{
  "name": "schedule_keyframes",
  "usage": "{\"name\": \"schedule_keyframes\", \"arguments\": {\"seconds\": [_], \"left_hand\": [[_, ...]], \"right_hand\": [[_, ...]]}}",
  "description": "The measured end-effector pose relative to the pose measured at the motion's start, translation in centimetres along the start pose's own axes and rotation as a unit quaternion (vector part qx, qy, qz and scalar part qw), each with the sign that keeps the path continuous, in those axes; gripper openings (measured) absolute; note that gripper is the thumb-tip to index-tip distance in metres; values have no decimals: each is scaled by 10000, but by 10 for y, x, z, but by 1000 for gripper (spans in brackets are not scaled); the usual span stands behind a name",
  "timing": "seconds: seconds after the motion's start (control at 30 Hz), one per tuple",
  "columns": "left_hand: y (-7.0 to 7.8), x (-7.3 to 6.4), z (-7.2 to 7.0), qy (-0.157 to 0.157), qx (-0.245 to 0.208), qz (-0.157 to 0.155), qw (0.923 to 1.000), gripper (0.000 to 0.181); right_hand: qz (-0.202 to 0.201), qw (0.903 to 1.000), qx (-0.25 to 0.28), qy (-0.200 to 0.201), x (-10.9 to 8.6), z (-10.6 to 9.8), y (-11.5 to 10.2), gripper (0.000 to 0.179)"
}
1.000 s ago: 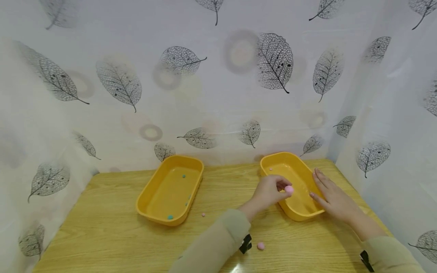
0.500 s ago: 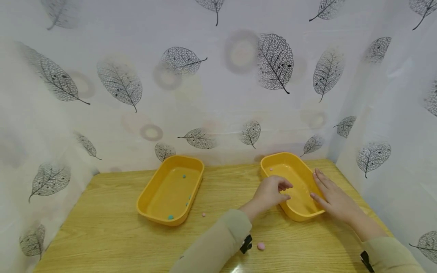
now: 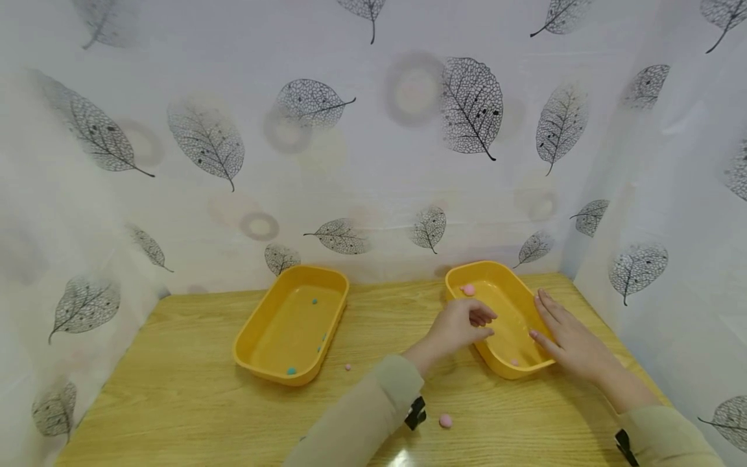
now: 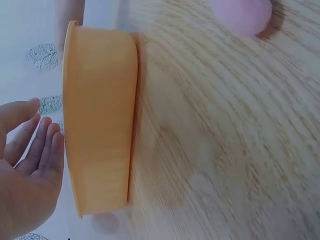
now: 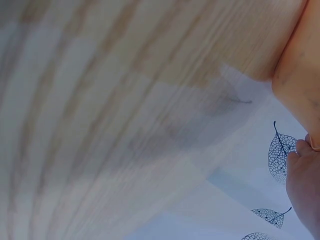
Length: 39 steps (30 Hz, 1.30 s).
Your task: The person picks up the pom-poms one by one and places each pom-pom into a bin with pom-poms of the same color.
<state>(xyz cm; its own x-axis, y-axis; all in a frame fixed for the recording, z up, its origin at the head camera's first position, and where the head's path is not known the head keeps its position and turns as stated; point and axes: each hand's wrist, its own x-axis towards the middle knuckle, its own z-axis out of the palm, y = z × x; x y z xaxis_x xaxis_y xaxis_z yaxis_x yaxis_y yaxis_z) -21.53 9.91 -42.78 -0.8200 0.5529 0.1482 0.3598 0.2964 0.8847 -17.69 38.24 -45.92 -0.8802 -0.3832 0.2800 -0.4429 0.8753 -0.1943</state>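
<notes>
My left hand (image 3: 461,325) hovers over the left rim of the right yellow tray (image 3: 506,371), its fingers loosely bent and the thumb apart from them. Nothing lies between those fingers in the left wrist view, where the hand (image 4: 30,170) is beside the tray wall (image 4: 100,120). On the tray's right rim rests my right hand (image 3: 574,340), fingers straight and thumb over the inside. A pink pompom (image 3: 469,289) lies in the tray's far left corner. A smaller pink ball (image 3: 515,362) is near its front end.
Another yellow tray (image 3: 248,350) stands on the left, with several small teal balls (image 3: 291,371) inside. On the wooden table lie a tiny pink ball (image 3: 347,367) and a larger pink pompom (image 3: 446,421). A leaf-print curtain (image 3: 373,162) encloses the back and sides.
The pink pompom has left my left fingers and now lies in the right tray's far corner. A small pink ball shows near that tray's front. My right hand has stayed put.
</notes>
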Motion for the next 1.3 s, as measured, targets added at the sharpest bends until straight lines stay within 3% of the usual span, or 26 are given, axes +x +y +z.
{"name": "schedule_keyframes", "arguments": {"seconds": [0.67, 0.83, 1.3], "left_hand": [[-9, -10, -27, 102, -84, -103, 9999, 17], [-11, -17, -35, 106, 108, -119, 9998, 18], [-25, -43, -60, 238, 107, -129, 9996, 16]], "right_hand": [[23, 9999, -25, -101, -2, -2, -1, 73], [57, 9999, 8, -139, -1, -3, -2, 74], [85, 9999, 26, -145, -1, -4, -3, 73]]}}
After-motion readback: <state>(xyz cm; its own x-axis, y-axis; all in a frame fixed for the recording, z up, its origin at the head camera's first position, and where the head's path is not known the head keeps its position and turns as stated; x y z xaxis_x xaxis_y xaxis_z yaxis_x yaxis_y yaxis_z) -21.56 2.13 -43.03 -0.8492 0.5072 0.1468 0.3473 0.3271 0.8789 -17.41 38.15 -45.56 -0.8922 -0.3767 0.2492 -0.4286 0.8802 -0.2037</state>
